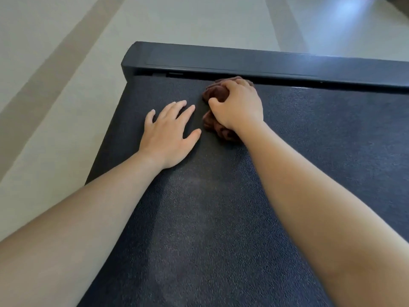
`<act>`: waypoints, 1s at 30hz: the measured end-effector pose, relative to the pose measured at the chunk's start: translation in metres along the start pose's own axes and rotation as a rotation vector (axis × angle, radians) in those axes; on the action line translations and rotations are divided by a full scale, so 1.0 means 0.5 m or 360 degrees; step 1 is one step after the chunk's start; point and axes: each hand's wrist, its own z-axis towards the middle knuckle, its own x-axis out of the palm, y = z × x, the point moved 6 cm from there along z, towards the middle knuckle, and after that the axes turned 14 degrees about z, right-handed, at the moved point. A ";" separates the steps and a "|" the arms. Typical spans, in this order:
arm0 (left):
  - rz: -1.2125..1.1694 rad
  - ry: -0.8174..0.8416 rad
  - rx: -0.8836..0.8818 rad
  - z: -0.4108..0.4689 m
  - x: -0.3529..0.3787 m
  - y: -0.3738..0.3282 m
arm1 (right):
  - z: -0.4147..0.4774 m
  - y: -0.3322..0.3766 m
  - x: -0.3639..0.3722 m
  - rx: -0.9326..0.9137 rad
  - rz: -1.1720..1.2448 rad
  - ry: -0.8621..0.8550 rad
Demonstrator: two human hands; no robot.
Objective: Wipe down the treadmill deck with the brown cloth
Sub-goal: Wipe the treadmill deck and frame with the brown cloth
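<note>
Left bare forearm (77, 229): enters from the lower left corner and reaches forward over the deck.
Right bare forearm (321, 207): enters from the lower right and angles toward the middle.
Dark grey, grainy-textured treadmill deck (221, 207): fills the lower and central view, with a paler, duller streak running along its middle between the two arms.
Left hand (168, 134): released, palm down, fingers straight and spread, resting flat on the deck near its left edge.
Right hand (239, 107): clenched over the cloth, fingers curled into it and thumb tucked against its left side, pressing it onto the deck.
Crumpled dark brown cloth (213, 91): bunched under the right hand at the far end of the deck, just beside the left hand's fingertips, its far edge touching the end cover.
Black, smooth plastic end cover (243, 60): a raised bar across the deck's far end.
Pale tiled floor (66, 85): beyond and to the left, crossed by beige bands.
</note>
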 end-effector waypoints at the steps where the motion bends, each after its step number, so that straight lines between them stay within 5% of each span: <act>1: -0.0023 -0.0008 -0.0010 0.000 0.000 0.001 | 0.004 0.001 0.000 0.0003 -0.0017 0.0020; 10: -0.0018 0.0020 -0.0081 -0.021 -0.017 -0.002 | -0.206 -0.007 -0.039 -0.0141 -0.0095 0.0209; 22: -0.0051 0.0173 -0.0160 -0.400 -0.074 -0.066 | -0.547 0.007 -0.112 -0.0447 0.0040 0.0399; 30: -0.0028 0.0174 -0.0092 -0.469 -0.083 -0.051 | -0.615 0.020 -0.109 -0.0488 0.0004 0.0458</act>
